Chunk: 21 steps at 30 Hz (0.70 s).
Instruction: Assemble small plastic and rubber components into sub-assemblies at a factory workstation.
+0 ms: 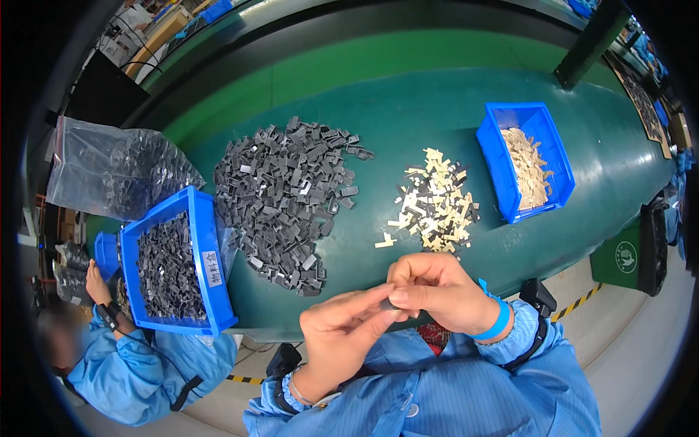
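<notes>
My left hand (pixel 342 336) and my right hand (pixel 437 291) meet in front of my chest, just below the table's front edge. Their fingertips pinch together on a small dark part (pixel 393 306), mostly hidden by the fingers. A blue band circles my right wrist. On the green table (pixel 408 109) above the hands lies a heap of dark grey plastic parts (pixel 287 193), and to its right a smaller pile of mixed cream and dark pieces (pixel 435 204).
A blue bin (pixel 211 247) of dark parts stands at the table's left front, a clear bag (pixel 109 171) of parts behind it. Another blue bin (pixel 495 156) with cream pieces sits at right. A person in a blue coat (pixel 138 364) sits at lower left. A green waste bin (pixel 626 255) stands at right.
</notes>
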Motion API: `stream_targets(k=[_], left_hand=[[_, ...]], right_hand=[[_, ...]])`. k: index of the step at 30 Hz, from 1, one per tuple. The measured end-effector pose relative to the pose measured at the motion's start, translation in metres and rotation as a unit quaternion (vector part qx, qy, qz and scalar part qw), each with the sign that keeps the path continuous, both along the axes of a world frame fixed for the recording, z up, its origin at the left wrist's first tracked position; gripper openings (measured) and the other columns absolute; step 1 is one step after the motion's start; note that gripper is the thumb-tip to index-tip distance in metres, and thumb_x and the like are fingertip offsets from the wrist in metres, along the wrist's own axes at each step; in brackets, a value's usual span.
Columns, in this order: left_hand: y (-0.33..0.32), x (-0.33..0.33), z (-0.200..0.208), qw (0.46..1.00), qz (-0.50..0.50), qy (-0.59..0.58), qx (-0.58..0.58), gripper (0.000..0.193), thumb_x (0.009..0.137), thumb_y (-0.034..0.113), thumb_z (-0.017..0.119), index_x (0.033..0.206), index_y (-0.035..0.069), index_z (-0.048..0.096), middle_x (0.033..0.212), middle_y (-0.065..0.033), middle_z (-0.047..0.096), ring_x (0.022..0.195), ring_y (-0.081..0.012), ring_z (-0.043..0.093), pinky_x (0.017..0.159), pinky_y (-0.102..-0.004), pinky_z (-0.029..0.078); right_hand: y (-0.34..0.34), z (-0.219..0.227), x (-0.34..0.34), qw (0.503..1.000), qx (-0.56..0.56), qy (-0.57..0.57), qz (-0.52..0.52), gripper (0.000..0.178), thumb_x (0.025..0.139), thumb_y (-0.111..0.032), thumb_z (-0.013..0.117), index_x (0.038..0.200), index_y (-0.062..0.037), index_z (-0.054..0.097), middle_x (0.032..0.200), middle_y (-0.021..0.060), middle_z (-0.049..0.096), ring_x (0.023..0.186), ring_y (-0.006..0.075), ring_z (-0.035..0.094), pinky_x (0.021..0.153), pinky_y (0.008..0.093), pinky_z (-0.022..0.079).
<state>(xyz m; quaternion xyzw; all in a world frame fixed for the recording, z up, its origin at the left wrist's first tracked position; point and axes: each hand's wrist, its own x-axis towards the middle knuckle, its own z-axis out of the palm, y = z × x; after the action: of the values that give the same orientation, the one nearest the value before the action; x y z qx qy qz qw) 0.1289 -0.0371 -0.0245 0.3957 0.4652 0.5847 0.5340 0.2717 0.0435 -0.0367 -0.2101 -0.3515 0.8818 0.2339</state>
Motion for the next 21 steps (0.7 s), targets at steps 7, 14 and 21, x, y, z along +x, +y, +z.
stream_targets(k=[7, 14, 21], left_hand=[[-0.001, -0.002, -0.011, 0.926, -0.043, -0.360, -0.103, 0.022, 0.081, -0.003, 0.056, 0.103, -0.001, 0.060, 0.094, -0.0172, 0.062, 0.083, -0.0252, 0.063, 0.076, -0.0341, 0.054], [-0.010, -0.002, -0.016, 0.820, -0.104, -0.535, -0.177, 0.020, 0.085, 0.000, 0.051, 0.103, 0.001, 0.061, 0.091, -0.0180, 0.062, 0.080, -0.0247, 0.063, 0.073, -0.0325, 0.053], [-0.023, -0.018, -0.012, 0.920, -0.080, -0.356, -0.143, 0.023, 0.077, -0.003, 0.052, 0.098, 0.000, 0.061, 0.089, -0.0203, 0.059, 0.077, -0.0270, 0.062, 0.064, -0.0358, 0.050]], right_hand=[[-0.008, 0.003, 0.001, 0.997, 0.027, -0.009, -0.075, 0.012, 0.081, -0.008, 0.061, 0.081, 0.0010, 0.053, 0.075, 0.0053, 0.053, 0.064, 0.0104, 0.053, 0.059, 0.0272, 0.046], [-0.004, -0.017, 0.002, 0.794, 0.565, -0.066, -0.216, 0.027, 0.069, -0.021, 0.074, 0.074, -0.0040, 0.053, 0.064, 0.0060, 0.054, 0.057, 0.0204, 0.052, 0.062, 0.0341, 0.046], [0.021, 0.001, 0.009, 0.712, 0.686, -0.059, -0.137, 0.025, 0.066, -0.020, 0.073, 0.074, -0.0031, 0.056, 0.069, 0.0069, 0.053, 0.058, 0.0226, 0.051, 0.055, 0.0311, 0.041]])
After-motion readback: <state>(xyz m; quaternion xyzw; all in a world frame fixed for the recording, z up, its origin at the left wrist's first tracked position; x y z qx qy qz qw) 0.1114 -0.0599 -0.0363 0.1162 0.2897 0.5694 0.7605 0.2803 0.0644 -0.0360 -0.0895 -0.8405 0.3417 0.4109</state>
